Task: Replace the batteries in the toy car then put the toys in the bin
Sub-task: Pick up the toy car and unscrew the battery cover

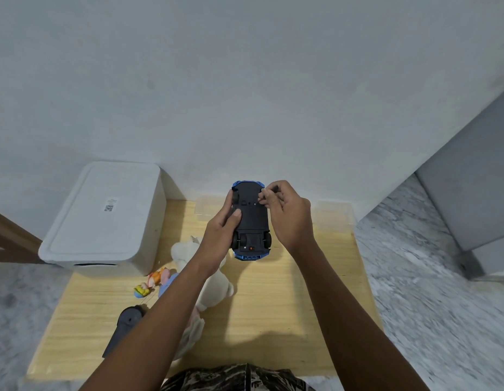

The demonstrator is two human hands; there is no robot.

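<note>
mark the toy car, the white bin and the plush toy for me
toy car (252, 218): head view, on its black underside, facing up between the hands.
white bin (104, 213): head view, on its closed lid, left of the wooden board.
plush toy (217, 286): head view, on its white body beside the left forearm.

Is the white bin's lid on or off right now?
On. The lid sits flat on the white bin beside the wooden board, labelled face up. No toys are visibly inside; the interior is hidden.

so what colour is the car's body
Blue, showing round the black underside of the car, in the head view.
</note>
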